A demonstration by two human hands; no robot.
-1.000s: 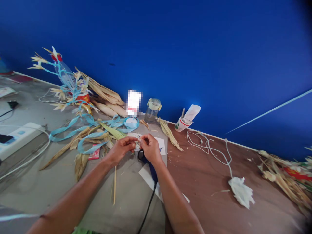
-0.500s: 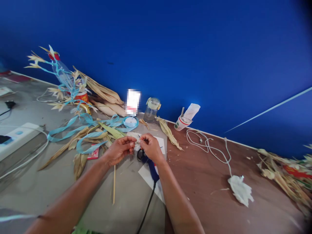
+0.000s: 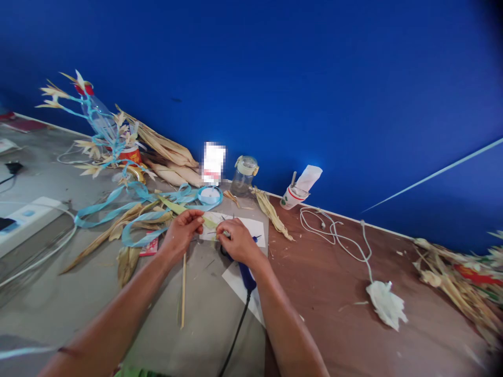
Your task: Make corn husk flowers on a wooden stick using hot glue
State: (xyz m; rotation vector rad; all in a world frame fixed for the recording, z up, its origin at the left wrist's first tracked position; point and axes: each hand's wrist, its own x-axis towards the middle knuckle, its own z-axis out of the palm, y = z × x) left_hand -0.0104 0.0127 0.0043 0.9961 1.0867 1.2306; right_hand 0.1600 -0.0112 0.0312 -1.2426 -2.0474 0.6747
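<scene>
Over white paper [image 3: 255, 230] on a grey tabletop [image 3: 165, 324], I work at a pale green strip of husk [image 3: 209, 222] that shows between my two hands, its near end at my left fingertips. My left hand [image 3: 181, 229] has thumb and fingers drawn close together, though I cannot tell whether they pinch the strip or merely touch it. My right hand [image 3: 240, 240], well apart from the left, has its fingers bunched; whatever lies inside is hidden. Beneath my right forearm rests a blue-handled tool [image 3: 247, 277], its black cable [image 3: 239, 324] trailing toward me.

At far left, husk blossoms [image 3: 53, 94] on light-blue stems [image 3: 74, 98] stand beside a clear bottle [image 3: 97, 115] and look finished. By contrast, the piece at my fingers appears to be at an early stage, with no bloom shape visible. Plenty seems left to use: loose dried husks [image 3: 102, 241], a fuller bundle [image 3: 167, 141] by the blue wall [image 3: 314, 78], and uncoiled light-blue ribbon [image 3: 89, 214].
</scene>
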